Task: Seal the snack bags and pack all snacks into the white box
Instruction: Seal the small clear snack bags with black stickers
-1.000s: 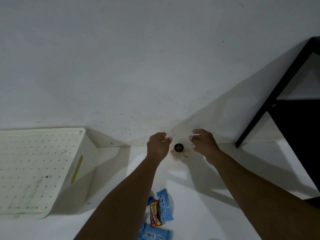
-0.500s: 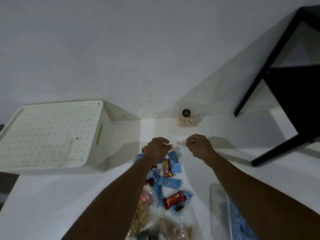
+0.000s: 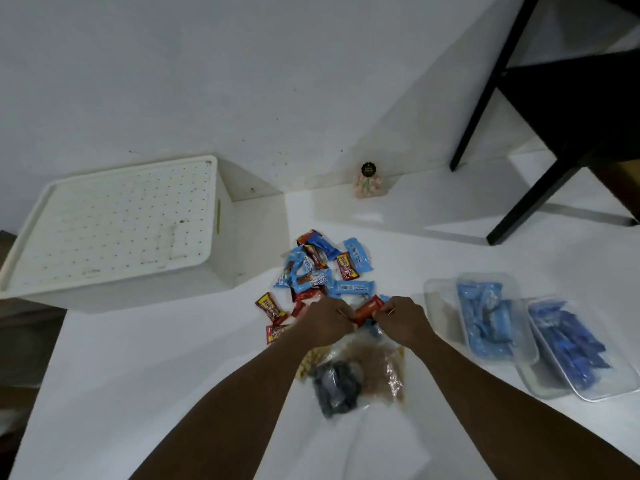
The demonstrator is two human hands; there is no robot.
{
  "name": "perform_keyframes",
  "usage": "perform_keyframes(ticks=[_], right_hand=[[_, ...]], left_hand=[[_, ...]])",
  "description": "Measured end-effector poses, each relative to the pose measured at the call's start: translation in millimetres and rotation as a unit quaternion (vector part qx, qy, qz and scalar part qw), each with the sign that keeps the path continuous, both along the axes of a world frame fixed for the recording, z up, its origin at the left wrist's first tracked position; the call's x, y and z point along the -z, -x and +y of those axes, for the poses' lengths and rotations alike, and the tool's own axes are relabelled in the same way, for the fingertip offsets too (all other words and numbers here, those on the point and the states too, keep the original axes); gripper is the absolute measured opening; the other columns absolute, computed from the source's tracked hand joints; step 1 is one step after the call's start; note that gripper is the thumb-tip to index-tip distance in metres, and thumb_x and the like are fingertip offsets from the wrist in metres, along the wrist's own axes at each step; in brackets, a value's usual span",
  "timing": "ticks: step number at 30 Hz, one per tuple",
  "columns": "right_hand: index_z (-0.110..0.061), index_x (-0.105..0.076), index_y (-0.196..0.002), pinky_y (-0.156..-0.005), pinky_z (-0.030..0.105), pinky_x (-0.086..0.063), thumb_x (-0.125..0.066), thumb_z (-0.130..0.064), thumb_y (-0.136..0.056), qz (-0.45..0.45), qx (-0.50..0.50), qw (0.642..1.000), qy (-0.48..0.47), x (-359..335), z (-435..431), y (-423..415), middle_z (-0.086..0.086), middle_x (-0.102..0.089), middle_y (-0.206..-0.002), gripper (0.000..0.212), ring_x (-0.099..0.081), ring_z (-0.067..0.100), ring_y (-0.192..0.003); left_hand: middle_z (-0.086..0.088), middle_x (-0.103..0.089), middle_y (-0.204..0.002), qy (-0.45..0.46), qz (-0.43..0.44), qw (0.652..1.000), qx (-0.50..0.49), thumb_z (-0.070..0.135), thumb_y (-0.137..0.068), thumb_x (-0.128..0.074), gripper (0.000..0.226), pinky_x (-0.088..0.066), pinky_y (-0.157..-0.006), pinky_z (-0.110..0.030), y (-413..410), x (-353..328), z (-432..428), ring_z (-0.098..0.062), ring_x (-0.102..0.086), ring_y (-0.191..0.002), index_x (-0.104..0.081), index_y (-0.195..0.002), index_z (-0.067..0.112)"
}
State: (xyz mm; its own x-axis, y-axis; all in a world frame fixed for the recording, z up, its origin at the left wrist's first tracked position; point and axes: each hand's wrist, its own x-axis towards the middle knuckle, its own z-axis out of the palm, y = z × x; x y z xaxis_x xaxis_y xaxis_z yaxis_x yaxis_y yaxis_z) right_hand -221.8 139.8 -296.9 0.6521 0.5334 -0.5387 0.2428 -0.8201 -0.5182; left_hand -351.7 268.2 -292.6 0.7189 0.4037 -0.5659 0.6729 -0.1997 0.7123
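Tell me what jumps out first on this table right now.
The pile of red and blue snack packets at centre, with the left hand and right hand closed together just below it. The white box sits at left, lid on; two clear trays of blue packets lie right.

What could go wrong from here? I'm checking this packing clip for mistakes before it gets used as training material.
1. The white box has its perforated lid on, so nothing can go in until it is opened.
2. Both hands, left hand and right hand, work right above the loose wrapped snacks; a sweep could scatter them.
3. The small jar by the wall sits apart and might be forgotten.
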Motion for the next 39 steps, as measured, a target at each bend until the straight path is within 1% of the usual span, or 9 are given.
perform_keyframes(ticks=[3,7,11,16,20,24,29,35,39], right_hand=[[-0.016,-0.063,-0.075,-0.057,0.025,-0.042,-0.063,-0.038,-0.082,0.033,0.038,0.998,0.034,-1,-20,8,0.002,-0.064,-0.074,0.024,-0.062,0.018,-0.073],[-0.004,-0.070,-0.088,-0.064,0.026,-0.047,-0.071,-0.032,-0.077,0.083,0.044,0.993,0.075,6,-43,18,0.008,-0.068,-0.084,0.030,-0.061,0.016,-0.071],[-0.006,-0.076,-0.097,-0.084,0.029,-0.055,-0.072,-0.019,-0.082,0.081,0.006,0.996,0.046,3,-51,31,0.007,-0.072,-0.098,0.020,-0.067,0.018,-0.089],[-0.014,-0.073,-0.076,-0.057,0.027,-0.050,-0.065,-0.007,-0.085,0.115,0.034,0.989,-0.085,-37,-37,29,0.004,-0.068,-0.073,0.014,-0.060,0.016,-0.064],[0.003,-0.070,-0.081,-0.052,0.020,-0.040,-0.065,-0.007,-0.089,0.108,-0.055,0.984,-0.131,-85,-2,19,0.010,-0.058,-0.067,0.013,-0.049,0.015,-0.057],[-0.003,-0.073,-0.086,-0.058,0.023,-0.049,-0.063,-0.005,-0.088,0.107,-0.092,0.978,-0.152,-138,39,3,0.007,-0.065,-0.068,0.010,-0.061,0.018,-0.063],[-0.008,-0.072,-0.089,-0.065,0.030,-0.052,-0.066,-0.012,-0.088,0.098,-0.124,0.973,-0.166,-181,66,-19,0.015,-0.072,-0.085,0.007,-0.068,0.019,-0.070],[0.003,-0.062,-0.085,-0.066,0.030,-0.049,-0.053,-0.025,-0.099,-0.031,-0.194,0.964,-0.180,-198,94,-8,0.011,-0.065,-0.074,0.033,-0.062,0.013,-0.065],[-0.009,-0.058,-0.074,-0.058,0.018,-0.044,-0.057,-0.029,-0.097,-0.034,-0.168,0.958,-0.228,-203,100,-8,0.004,-0.063,-0.068,0.030,-0.058,0.002,-0.056]], left_hand=[[-0.004,-0.073,-0.095,-0.035,-0.005,0.998,0.042,0.016,-0.077,-0.078,0.024,-0.049,-0.067,-0.011,5,9,-19,-0.013,-0.068,-0.080,-0.075,-0.100,0.013],[-0.006,-0.072,-0.106,-0.045,-0.004,0.997,0.060,0.025,-0.080,-0.075,0.034,-0.047,-0.064,-0.012,12,15,-37,-0.006,-0.064,-0.074,-0.069,-0.113,0.018],[-0.004,-0.070,-0.112,-0.050,-0.012,0.997,0.055,0.016,-0.085,-0.070,0.021,-0.053,-0.072,-0.020,18,14,-40,-0.014,-0.068,-0.090,-0.071,-0.106,0.020],[-0.006,-0.070,-0.089,0.068,-0.015,0.997,-0.015,0.020,-0.085,-0.070,0.016,-0.049,-0.060,-0.025,21,-20,-14,-0.014,-0.061,-0.070,-0.070,-0.101,0.017],[-0.001,-0.071,-0.079,0.100,-0.092,0.990,-0.032,0.032,-0.086,-0.074,0.015,-0.043,-0.054,-0.020,22,-60,14,-0.012,-0.059,-0.063,-0.073,-0.087,0.017],[0.001,-0.066,-0.067,0.079,-0.161,0.980,-0.091,0.019,-0.088,-0.070,0.018,-0.037,-0.047,-0.018,14,-101,41,-0.010,-0.052,-0.057,-0.071,-0.070,0.018],[0.004,-0.059,-0.055,0.084,-0.236,0.954,-0.166,0.011,-0.089,-0.066,0.009,-0.036,-0.045,-0.015,7,-143,68,-0.008,-0.048,-0.050,-0.067,-0.080,0.012],[-0.001,-0.054,-0.058,0.076,-0.289,0.936,-0.188,0.011,-0.090,-0.063,0.017,-0.037,-0.047,-0.017,1,-159,87,-0.010,-0.046,-0.050,-0.064,-0.073,0.013],[-0.001,-0.056,-0.062,0.077,-0.277,0.933,-0.216,0.017,-0.090,-0.064,0.024,-0.037,-0.052,-0.022,-1,-163,97,-0.015,-0.048,-0.055,-0.064,-0.066,0.018]])
